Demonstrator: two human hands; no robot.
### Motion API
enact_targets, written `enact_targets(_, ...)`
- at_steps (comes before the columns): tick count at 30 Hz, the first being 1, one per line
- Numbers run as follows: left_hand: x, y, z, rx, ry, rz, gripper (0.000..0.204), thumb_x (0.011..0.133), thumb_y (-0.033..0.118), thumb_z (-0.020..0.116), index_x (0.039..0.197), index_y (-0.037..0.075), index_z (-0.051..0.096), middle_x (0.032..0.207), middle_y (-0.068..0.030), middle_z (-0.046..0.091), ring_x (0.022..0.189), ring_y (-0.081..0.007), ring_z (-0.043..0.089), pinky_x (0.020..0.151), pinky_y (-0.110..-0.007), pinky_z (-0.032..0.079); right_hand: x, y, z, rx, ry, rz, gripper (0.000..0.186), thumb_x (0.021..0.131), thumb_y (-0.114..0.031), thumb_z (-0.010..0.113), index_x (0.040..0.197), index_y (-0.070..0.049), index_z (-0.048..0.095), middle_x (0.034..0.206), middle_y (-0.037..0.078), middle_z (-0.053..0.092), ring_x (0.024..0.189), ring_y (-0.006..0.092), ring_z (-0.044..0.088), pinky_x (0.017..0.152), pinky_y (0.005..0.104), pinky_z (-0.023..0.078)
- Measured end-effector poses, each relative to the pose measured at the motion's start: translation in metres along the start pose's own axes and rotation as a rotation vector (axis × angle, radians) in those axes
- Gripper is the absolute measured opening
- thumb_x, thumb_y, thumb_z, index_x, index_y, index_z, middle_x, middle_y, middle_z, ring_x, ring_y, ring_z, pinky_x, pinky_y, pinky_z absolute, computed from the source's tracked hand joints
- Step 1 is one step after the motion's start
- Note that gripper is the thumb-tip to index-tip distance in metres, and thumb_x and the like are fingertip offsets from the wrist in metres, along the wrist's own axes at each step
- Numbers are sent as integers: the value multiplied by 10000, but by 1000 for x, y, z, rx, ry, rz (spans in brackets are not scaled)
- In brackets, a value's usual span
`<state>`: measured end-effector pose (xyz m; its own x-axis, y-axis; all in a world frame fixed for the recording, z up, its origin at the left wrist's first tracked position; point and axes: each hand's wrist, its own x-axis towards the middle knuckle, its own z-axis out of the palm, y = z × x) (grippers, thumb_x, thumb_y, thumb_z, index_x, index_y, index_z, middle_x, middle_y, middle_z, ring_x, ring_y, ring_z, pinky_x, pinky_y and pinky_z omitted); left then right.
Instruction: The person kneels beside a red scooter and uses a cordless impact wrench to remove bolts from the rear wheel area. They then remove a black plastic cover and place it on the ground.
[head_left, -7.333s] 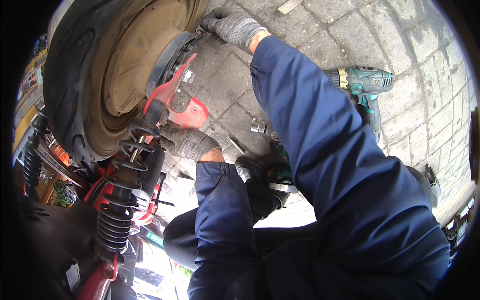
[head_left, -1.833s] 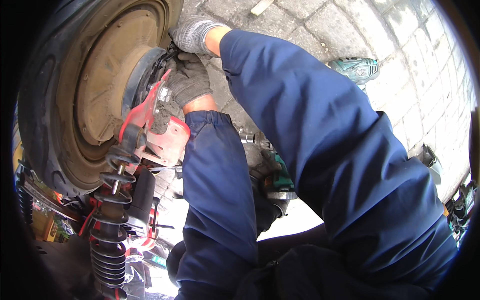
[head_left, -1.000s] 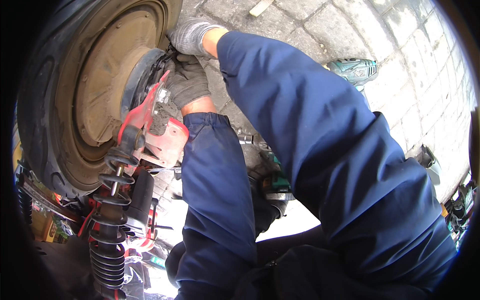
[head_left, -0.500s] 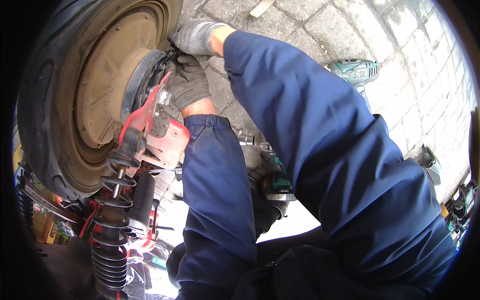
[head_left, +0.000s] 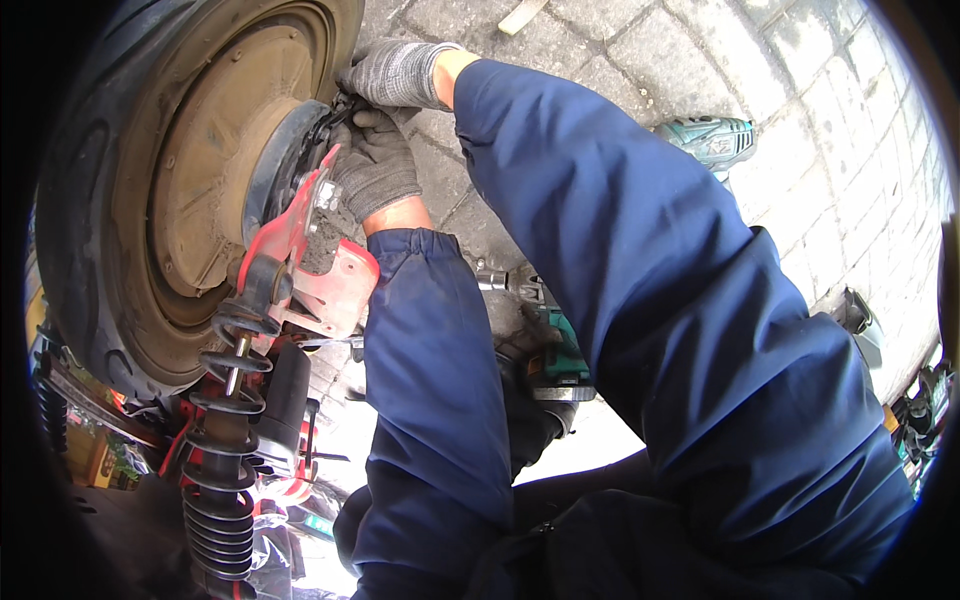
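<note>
Both my hands, in grey knit gloves, work close together beside the brown hub (head_left: pixel 215 150) of a vehicle wheel with a black tyre (head_left: pixel 85 240). My left hand (head_left: pixel 378 165) is closed, fingers curled at a small dark part (head_left: pixel 345 105) at the edge of the round black hub cover (head_left: pixel 275 165). Just above it, my right hand (head_left: pixel 400 73) is closed too, its fingertips pinched at the same dark part. What exactly sits between the fingers is hidden. A red metal bracket (head_left: pixel 290 225) runs beneath my left hand, a bolt with a nut (head_left: pixel 328 195) on it.
A black coil-spring shock absorber (head_left: pixel 225 430) stands at lower left. One teal power tool (head_left: pixel 710 142) lies on the paving stones (head_left: pixel 670 60) to the right; another green one with a socket (head_left: pixel 492 281) lies between my forearms. A pale strip (head_left: pixel 522 15) is at the top.
My right hand and forearm have shifted slightly to the right, the wrist turning a little. My left hand stays almost where it was.
</note>
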<state>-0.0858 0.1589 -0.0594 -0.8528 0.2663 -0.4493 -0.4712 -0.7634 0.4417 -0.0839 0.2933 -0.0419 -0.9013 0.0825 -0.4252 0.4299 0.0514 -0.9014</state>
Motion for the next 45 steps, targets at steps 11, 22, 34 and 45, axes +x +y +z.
enact_targets(11,4,-4,0,16,198,83,244,914,69,519,1143,-7,558,1141,-131,613,987,-228,591,771,-293,549,-8,-9,-2,-463,118,-179,456,931,-406,459,1160,-52,634,1044,187,671,919,307,664,785,396,523)
enact_targets(22,5,-1,-6,37,97,34,225,922,117,501,1091,-10,578,1070,-133,636,946,-240,599,766,-321,542,-7,-10,-7,-329,93,-124,412,965,-381,448,1150,-62,633,992,144,677,892,262,677,688,378,552)
enact_targets(34,8,0,-8,-20,35,33,214,923,111,535,1100,-6,565,1043,-123,629,887,-218,598,747,-309,543,12,2,1,-445,-38,-163,350,954,-250,442,1224,-95,603,1190,173,623,1095,310,609,893,383,497)
enact_targets(45,5,-2,-3,-14,185,-4,216,915,87,546,1111,-1,565,1079,-135,628,924,-227,598,722,-302,552,8,-2,-1,-655,54,-260,322,935,-209,449,1135,-57,651,1099,199,655,988,361,644,853,396,509)
